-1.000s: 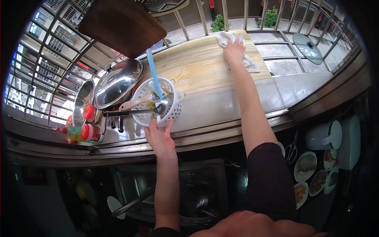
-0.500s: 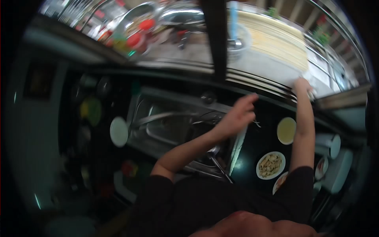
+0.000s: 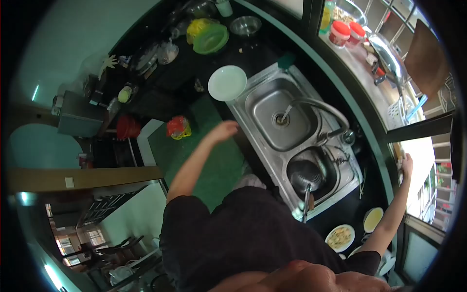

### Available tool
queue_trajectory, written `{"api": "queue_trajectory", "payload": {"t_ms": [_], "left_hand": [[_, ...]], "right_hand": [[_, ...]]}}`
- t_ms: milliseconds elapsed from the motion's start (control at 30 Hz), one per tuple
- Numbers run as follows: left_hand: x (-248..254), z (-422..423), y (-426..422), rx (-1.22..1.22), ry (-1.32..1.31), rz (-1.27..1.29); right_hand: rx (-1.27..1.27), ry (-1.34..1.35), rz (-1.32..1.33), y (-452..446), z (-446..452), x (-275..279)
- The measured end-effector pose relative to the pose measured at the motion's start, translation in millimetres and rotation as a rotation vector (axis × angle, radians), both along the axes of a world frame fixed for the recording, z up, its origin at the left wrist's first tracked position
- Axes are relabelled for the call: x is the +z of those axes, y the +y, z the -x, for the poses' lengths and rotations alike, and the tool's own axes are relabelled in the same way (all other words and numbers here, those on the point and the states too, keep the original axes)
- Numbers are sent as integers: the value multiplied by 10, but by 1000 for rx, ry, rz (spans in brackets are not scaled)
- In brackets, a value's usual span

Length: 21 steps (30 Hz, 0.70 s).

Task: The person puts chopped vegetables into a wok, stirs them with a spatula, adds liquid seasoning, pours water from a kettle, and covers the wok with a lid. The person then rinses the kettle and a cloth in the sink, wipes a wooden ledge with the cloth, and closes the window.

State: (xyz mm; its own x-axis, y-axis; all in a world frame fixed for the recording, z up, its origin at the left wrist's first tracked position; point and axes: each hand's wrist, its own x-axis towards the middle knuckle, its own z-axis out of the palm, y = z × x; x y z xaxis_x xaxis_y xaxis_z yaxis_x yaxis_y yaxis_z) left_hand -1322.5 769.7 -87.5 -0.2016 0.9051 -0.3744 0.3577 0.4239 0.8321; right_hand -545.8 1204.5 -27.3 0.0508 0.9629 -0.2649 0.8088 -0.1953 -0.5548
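My left hand (image 3: 224, 132) hangs in the air beside the sink's near edge, below a white plate (image 3: 227, 83); its fingers look bent together, but whether they touch is unclear. My right hand (image 3: 406, 164) is at the window opening on the right, closed on a cloth (image 3: 401, 162) that shows only in part. Between the hands lies the double steel sink (image 3: 262, 152). Water runs from the faucet (image 3: 318, 103) into the larger basin. A pan (image 3: 305, 174) sits in the smaller basin.
A green basin (image 3: 211, 39) and steel bowl (image 3: 245, 26) stand at the top. Food plates (image 3: 340, 238) are at the lower right. Red-lidded jars (image 3: 339, 33) and a white basket (image 3: 397, 113) stand on the ledge. A red bag (image 3: 177, 126) is on the left.
The view has swung left over the sink. My left hand has left the white basket and moved across to the sink's near side. My right hand has drawn the cloth back from the wooden board.
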Motion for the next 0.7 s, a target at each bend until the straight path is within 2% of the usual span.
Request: {"api": "queue_trajectory", "payload": {"t_ms": [33,67,100,200,233,300,333,367,400,433,467,500,600,633,667,700], "left_hand": [[115,301,20,88,49,44],[476,448,98,202,106,147],[516,694,123,307,91,138],[482,1480,381,460,34,176],[453,1725,521,528,-14,182],[258,2260,805,585,-124,144],[173,2494,978,635,-156,129],[54,2715,1139,685,-194,113],[-98,2946,1318,723,-244,98],[-262,3162,1508,774,-335,84],[-361,3322,1691,853,-464,45],[-439,3433,1849,933,-596,11],[-537,3614,2238,1062,-686,-5],[-534,3665,2334,1088,-739,-8],[-520,3690,2424,1111,-792,-9],[-528,3688,2529,1126,-846,-4]], "right_hand": [[24,-163,-108,-222,136,189],[121,-239,-345,-420,69,205],[226,-307,-592,-549,-20,197],[-84,62,-235,-1502,525,688],[-45,11,-51,-1783,685,817],[-14,230,20,-2443,1732,1102],[17,285,48,-2636,2008,950],[158,296,179,-2746,2559,1119],[83,234,318,-2835,2819,945],[124,306,260,-2932,3223,784],[110,369,383,-2936,3568,704],[208,369,430,-2890,3731,412],[238,448,393,-2783,4433,-243],[331,394,317,-2723,4631,-384],[340,240,324,-2647,4870,-414],[333,196,275,-2614,5046,-544]]}}
